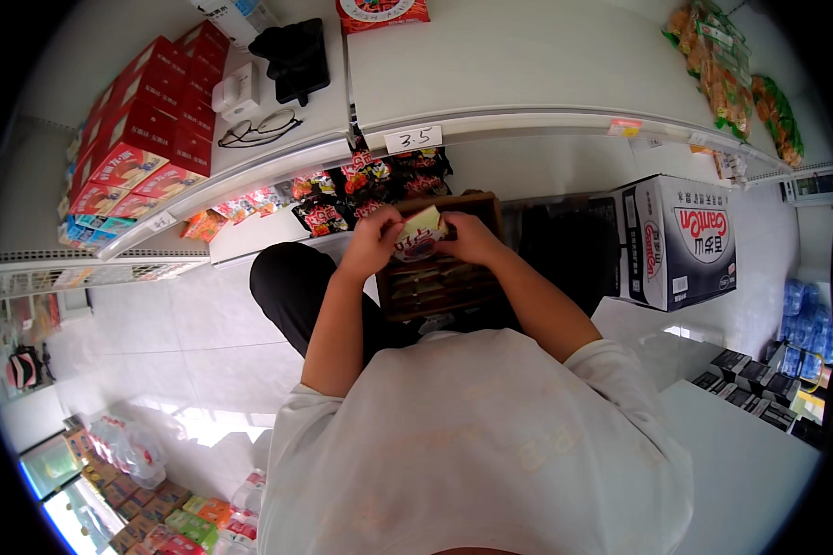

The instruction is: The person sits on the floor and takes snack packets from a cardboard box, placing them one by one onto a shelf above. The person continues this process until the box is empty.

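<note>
Between my hands is a small pale-yellow snack packet with printed lettering. My left hand grips its left side, and the fingers of my right hand hold its right side. Directly below sits an open brown carton between my knees. Several flat wrapped packets lie in rows inside it, dim and partly hidden by my forearms. Just beyond my left hand, black and red snack bags fill part of the lower shelf.
Stacked red boxes, eyeglasses, a small white case and a black object stand on the upper shelf, whose edge overhangs my hands. A large water carton stands at right. Bagged bread lies far right.
</note>
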`<action>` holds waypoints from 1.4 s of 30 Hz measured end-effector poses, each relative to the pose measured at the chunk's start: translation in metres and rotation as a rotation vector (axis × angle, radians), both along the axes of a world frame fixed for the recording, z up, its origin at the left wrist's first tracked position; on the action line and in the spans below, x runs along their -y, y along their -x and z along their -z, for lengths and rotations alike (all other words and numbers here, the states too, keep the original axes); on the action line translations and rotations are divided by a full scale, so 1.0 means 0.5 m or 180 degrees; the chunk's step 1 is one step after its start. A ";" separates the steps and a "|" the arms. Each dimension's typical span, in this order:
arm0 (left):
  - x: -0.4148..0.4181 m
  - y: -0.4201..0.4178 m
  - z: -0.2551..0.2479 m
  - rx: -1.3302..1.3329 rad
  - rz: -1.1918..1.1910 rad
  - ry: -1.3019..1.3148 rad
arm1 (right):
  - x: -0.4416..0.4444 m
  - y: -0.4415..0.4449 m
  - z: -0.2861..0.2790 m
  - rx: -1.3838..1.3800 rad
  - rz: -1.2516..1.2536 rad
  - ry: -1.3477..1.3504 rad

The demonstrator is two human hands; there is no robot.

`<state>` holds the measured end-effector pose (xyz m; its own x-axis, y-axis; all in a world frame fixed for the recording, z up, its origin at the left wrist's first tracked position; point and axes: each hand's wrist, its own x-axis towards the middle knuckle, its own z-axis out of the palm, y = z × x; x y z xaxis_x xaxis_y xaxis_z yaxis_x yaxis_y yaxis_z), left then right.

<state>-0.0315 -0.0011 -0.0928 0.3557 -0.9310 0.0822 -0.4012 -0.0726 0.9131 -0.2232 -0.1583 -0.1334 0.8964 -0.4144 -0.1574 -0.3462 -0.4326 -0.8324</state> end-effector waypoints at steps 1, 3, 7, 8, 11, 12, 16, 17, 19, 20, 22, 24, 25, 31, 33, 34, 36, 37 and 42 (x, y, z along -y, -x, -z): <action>0.000 -0.006 0.008 -0.0364 -0.0079 -0.0010 | 0.004 -0.005 0.005 0.0022 0.0038 -0.0563; 0.005 -0.023 0.028 -0.1092 -0.0227 -0.0025 | 0.014 -0.005 0.011 -0.0022 -0.0010 -0.1135; 0.007 -0.036 0.018 -0.1032 0.0004 -0.0402 | 0.021 0.001 -0.030 -0.0405 -0.0234 -0.1041; 0.012 -0.028 0.022 -0.1022 0.0061 -0.0419 | 0.016 0.003 -0.038 -0.0529 -0.0258 -0.0980; 0.022 0.005 0.003 -0.0875 0.0308 -0.0635 | 0.005 0.007 -0.038 -0.0656 -0.0595 -0.0198; 0.026 0.012 0.018 -0.0743 0.0367 -0.0805 | 0.000 0.009 -0.037 -0.0622 -0.0617 -0.0228; 0.037 0.026 0.035 -0.0255 0.0208 -0.0851 | -0.012 0.002 -0.031 -0.0512 -0.0514 -0.0319; 0.038 0.025 0.038 -0.0140 0.0146 -0.0819 | -0.011 0.001 -0.025 -0.0492 -0.0432 -0.0336; 0.039 0.018 0.031 -0.0339 -0.0004 -0.0956 | 0.000 -0.001 -0.022 -0.0405 -0.0242 -0.0692; 0.040 0.017 0.026 -0.0439 -0.0073 -0.1025 | 0.006 -0.001 -0.024 -0.0361 -0.0142 -0.0870; 0.038 0.008 0.024 -0.0586 -0.0216 -0.1001 | 0.012 0.002 -0.012 -0.0083 0.0135 -0.1211; 0.039 -0.001 0.028 -0.0896 -0.0376 -0.0893 | 0.025 0.008 -0.005 0.0046 0.0368 -0.1288; 0.035 -0.006 0.041 -0.1132 -0.0493 -0.0807 | 0.029 0.005 -0.016 0.0031 0.0437 -0.1212; 0.026 -0.026 0.069 -0.1510 -0.0598 -0.0646 | 0.039 0.008 -0.062 -0.0105 0.0789 -0.2033; 0.028 -0.025 0.055 -0.1548 -0.0629 -0.0663 | 0.044 0.011 -0.063 -0.0117 0.0777 -0.2063; 0.026 -0.024 0.049 -0.1606 -0.0637 -0.0685 | 0.044 0.011 -0.064 -0.0115 0.0763 -0.2083; 0.023 -0.024 0.037 -0.1723 -0.0632 -0.0732 | 0.045 0.013 -0.063 -0.0101 0.0718 -0.2165; 0.023 -0.023 0.027 -0.1782 -0.0614 -0.0754 | 0.048 0.015 -0.058 -0.0086 0.0691 -0.2223; 0.021 -0.020 0.018 -0.2039 -0.0365 -0.0918 | 0.059 0.024 -0.033 -0.0341 -0.0310 -0.1641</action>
<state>-0.0215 -0.0117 -0.1018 0.3487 -0.8379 -0.4199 0.2325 -0.3566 0.9048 -0.2352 -0.1879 -0.1167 0.8946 -0.1747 -0.4113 -0.4195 -0.0112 -0.9077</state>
